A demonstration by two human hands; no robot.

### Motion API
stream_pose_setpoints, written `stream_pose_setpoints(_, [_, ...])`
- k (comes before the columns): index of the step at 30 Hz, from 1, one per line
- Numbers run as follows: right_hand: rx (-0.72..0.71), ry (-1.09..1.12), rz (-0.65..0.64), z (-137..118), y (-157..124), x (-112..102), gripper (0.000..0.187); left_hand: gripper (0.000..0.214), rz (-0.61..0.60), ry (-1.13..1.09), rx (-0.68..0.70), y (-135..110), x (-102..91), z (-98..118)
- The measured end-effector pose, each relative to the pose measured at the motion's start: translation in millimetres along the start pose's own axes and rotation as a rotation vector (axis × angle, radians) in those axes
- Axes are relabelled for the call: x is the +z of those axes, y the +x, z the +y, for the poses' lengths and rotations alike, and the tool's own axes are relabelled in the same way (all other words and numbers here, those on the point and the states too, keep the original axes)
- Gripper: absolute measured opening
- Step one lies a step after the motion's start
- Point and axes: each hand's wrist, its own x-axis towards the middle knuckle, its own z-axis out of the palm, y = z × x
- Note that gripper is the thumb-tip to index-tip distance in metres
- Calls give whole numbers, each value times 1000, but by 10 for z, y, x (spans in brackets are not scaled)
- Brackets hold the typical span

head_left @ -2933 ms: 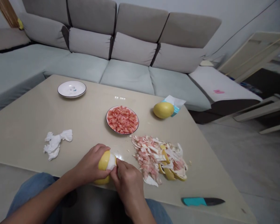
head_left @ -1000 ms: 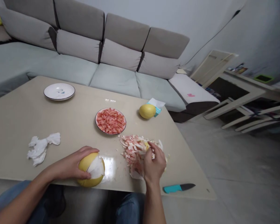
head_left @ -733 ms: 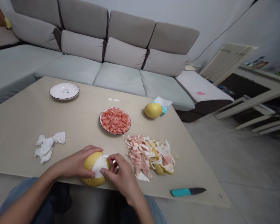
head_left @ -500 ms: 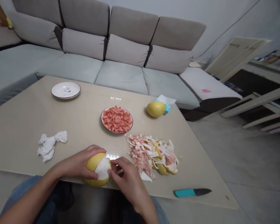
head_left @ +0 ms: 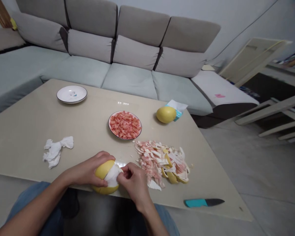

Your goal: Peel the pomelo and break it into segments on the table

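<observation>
At the counter [head_left: 98,127] before me: two hands [head_left: 96,171] [head_left: 135,182], two yellow fruits [head_left: 111,177] [head_left: 166,114], two plates [head_left: 71,93] [head_left: 112,114], one knife [head_left: 203,202], one heap of peelings [head_left: 162,162], one blue packet [head_left: 178,113], one wad of crumpled tissue [head_left: 54,153].

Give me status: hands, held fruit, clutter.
Left hand gripping partly peeled yellow fruit; right hand at its exposed white pith; scrap pile beside right hand; knife farther right.

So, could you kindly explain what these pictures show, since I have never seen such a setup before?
There is no machine here: a person works bare-handed, and every picture comes from one head-worn camera looking forward and down. The left hand holds a partly peeled fruit; the right hand is at its white pith. On the table lie a plate of red pieces, a heap of peelings, a knife, a whole fruit by a tissue pack, crumpled tissue and another plate.
</observation>
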Motion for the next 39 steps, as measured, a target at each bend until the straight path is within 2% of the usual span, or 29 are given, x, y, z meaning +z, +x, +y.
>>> stream_pose_setpoints(4, [302, 453, -156, 104, 94, -13, 8, 74, -26, -8, 6, -10, -31, 2])
stream_pose_setpoints(10, [459, 695, -262, 242, 147, 79, 10, 76, -50, -19, 30, -71, -94, -60])
stream_pose_setpoints(17, [506, 888, -324, 195, 130, 157, 26, 76, -103, -37, 45, -148, -214, -111])
stream_pose_setpoints(23, [456, 928, -220, 168, 147, 71, 33, 78, -70, -50, 44, -121, -203, -110])
stream_pose_setpoints(28, [406, 889, -36, 308, 217, -176, 29, 79, -51, -40, 40, -128, -194, -101])
stream_pose_setpoints(31, [339, 824, 208, 452, 292, -470, 28, 77, -62, -41, 61, -145, -199, -90])
stream_pose_setpoints(32, [279, 644, 398, 497, 311, -561, 28, 77, -64, -40, 66, -147, -201, -87])
stream_pose_setpoints(34, [109, 255, 537, 578, 336, -694, 28, 76, -75, -39, 72, -144, -204, -84])
stream_pose_setpoints(37, [-184, -156, 554, 688, 362, -762, 29, 77, -92, -47, 78, -137, -211, -84])
stream_pose_setpoints(39, [-278, -299, 560, 746, 378, -762, 32, 78, -87, -60, 72, -137, -216, -79])
